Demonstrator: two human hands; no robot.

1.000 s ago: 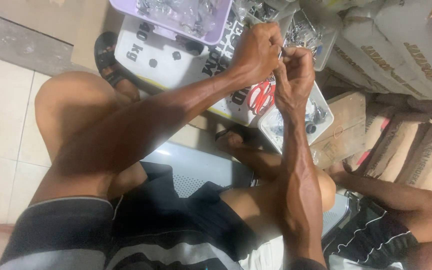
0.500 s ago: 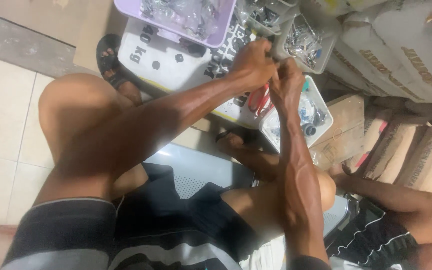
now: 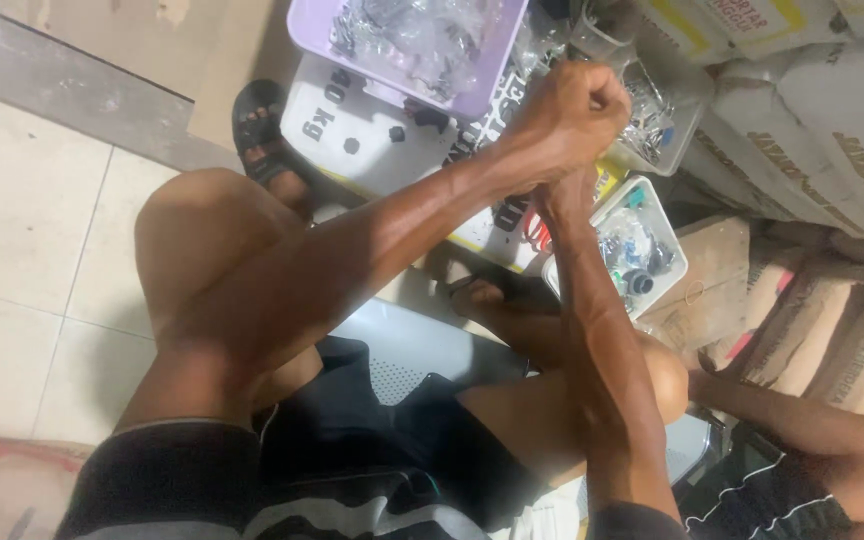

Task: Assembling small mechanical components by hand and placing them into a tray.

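Nearest, the person's bent knee [image 3: 222, 250] and dark shorts [image 3: 352, 460] fill the lower frame, over a pale seat [image 3: 422, 350]; to the right another person's arm [image 3: 802, 430] lies across striped cloth.

Beyond the knee the two forearms cross and meet; the left hand [image 3: 567, 120] is clenched tight into a fist on top, and the right hand [image 3: 564, 195] is pressed up under it, mostly hidden — whether its fingers are curled or spread I cannot tell; whatever they grip is buried between them and does not show.

Just beside the hands, to the right, sits a white tub [image 3: 667, 240] of small hardware [image 3: 632, 250] — metal bits in clear bags, a dark cap; such pieces look light, stiff and hard, slippery in their plastic, best pinched by the body between fingertips rather than by the bag.

Farther out, a lilac basket [image 3: 312, 25] of bagged parts rests on a white carton [image 3: 352, 120]; a sandal [image 3: 257, 130] lies at its left; paper sacks [image 3: 832, 110] are stacked at the right.
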